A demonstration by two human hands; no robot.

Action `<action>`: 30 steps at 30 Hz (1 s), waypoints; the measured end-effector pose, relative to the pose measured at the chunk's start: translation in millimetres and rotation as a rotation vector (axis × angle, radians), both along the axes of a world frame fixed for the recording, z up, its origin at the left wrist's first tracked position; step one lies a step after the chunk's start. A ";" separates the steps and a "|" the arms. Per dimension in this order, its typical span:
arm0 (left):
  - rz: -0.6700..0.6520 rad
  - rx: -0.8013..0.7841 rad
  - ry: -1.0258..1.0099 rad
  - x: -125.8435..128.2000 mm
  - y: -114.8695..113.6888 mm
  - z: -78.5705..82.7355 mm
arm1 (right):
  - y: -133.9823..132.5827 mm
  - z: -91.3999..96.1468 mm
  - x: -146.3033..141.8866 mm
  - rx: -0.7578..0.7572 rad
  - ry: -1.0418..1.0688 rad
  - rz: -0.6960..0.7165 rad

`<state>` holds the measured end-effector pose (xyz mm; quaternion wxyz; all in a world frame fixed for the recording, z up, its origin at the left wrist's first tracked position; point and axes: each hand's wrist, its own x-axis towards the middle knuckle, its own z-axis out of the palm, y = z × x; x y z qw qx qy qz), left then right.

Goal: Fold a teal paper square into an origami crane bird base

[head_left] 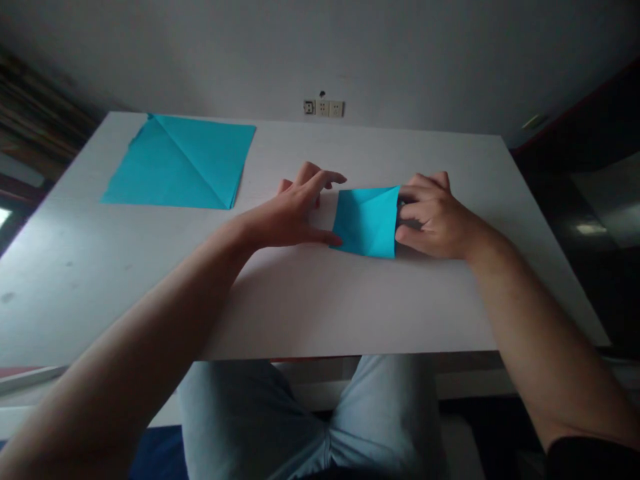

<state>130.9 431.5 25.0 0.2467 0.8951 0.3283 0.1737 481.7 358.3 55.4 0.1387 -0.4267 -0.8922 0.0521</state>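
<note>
A small folded square of blue paper (367,223) lies on the white table, with faint creases running across it and its right edge slightly raised. My left hand (303,207) is at its left side, fingers spread and thumb tip touching the lower left corner. At the right edge is my right hand (433,217), its fingers curled against the paper. The index fingertip is partly hidden by the upper right corner, and the thumb is at the edge lower down.
A larger sheet of blue paper (185,163) with a diagonal crease and a ragged left edge lies at the table's back left. The white table (350,307) meets a wall with power sockets (323,108). My legs (310,427) are below the front edge.
</note>
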 end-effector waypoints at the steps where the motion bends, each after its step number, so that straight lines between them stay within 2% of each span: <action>1: 0.007 0.004 0.003 0.4 -0.4 -1.0 | -1.0 1.1 -0.4 0.001 -0.006 0.003; 7: 0.120 0.048 0.029 9.3 -6.2 -1.2 | -4.3 -3.7 -5.3 -0.083 -0.068 0.031; 11: 0.166 0.060 0.039 15.6 -7.8 2.8 | -7.0 -4.1 -8.6 0.068 -0.190 -0.012; 14: 0.157 0.067 0.044 19.5 -9.5 6.2 | -10.5 3.0 -9.1 0.169 -0.251 -0.052; 17: 0.146 0.073 0.053 23.6 -12.3 9.2 | -12.4 7.8 -8.0 0.192 -0.265 -0.070; 22: 0.075 0.043 0.073 27.0 -17.5 15.1 | -8.0 -1.3 -3.7 0.197 -0.229 0.022; 26: 0.068 0.058 0.042 27.2 -18.1 14.8 | -7.1 -6.7 -5.1 0.131 -0.214 -0.011; 30: 0.066 0.104 0.040 26.8 -15.2 11.2 | -10.1 -2.9 -9.5 0.186 -0.218 -0.073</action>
